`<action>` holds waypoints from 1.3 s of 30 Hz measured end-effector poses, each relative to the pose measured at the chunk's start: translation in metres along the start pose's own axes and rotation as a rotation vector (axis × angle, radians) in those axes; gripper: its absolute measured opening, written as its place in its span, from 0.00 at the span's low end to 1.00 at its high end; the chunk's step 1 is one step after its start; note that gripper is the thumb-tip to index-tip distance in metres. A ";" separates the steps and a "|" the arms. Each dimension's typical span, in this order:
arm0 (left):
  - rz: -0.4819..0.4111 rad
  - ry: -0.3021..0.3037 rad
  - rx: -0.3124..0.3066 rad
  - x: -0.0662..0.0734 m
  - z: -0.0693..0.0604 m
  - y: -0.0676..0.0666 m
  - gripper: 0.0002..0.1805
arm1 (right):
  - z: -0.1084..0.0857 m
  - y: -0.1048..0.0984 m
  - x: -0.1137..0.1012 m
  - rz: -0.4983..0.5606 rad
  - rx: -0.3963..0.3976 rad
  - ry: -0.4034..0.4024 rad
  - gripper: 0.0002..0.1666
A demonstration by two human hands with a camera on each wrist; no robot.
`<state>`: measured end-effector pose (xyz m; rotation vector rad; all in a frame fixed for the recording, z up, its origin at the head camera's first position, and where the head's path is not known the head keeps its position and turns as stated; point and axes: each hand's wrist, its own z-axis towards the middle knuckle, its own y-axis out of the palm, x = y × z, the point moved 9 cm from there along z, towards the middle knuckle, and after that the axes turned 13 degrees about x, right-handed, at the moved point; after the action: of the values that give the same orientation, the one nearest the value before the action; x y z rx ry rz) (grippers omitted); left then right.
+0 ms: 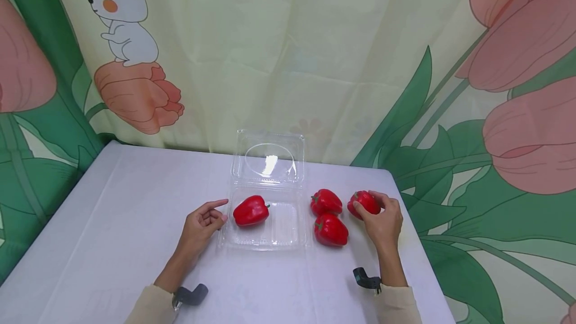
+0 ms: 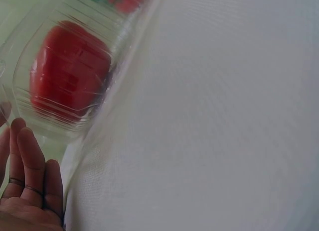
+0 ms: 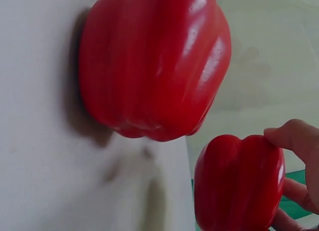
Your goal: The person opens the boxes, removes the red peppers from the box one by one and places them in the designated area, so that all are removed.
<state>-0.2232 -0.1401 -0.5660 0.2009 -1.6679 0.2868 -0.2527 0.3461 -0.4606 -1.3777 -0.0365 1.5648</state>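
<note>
A clear plastic clamshell container point(image 1: 288, 244) lies with its lid point(image 1: 270, 159) raised at the back. Inside it, on the left, is a red bell pepper point(image 1: 250, 210), also seen through the plastic in the left wrist view. My left hand point(image 1: 201, 225) is at the container's left edge, index finger extended and the other fingers loosely bent. Between thumb and fingers, my right hand point(image 1: 382, 219) grips another red bell pepper point(image 3: 239, 183) at the table's right side. Two more bell peppers, a rear one point(image 1: 326, 202) and a front one point(image 1: 331, 230), sit between container and right hand.
A white cloth covers the table point(image 1: 112, 244), whose right edge runs close to my right hand. Behind it hangs a printed curtain point(image 1: 333, 64) with tulips and a white rabbit point(image 1: 126, 14). Dark wrist devices show on both arms.
</note>
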 end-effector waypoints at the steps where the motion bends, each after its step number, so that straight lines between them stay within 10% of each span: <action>1: -0.002 -0.001 0.002 0.000 0.000 0.000 0.25 | 0.000 0.001 0.001 -0.003 -0.003 0.001 0.41; 39: -0.007 0.012 -0.002 0.003 -0.001 0.001 0.24 | 0.015 0.031 0.029 -0.109 -0.153 0.006 0.45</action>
<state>-0.2231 -0.1393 -0.5634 0.2031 -1.6548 0.2813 -0.2788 0.3583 -0.4945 -1.4746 -0.2286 1.4910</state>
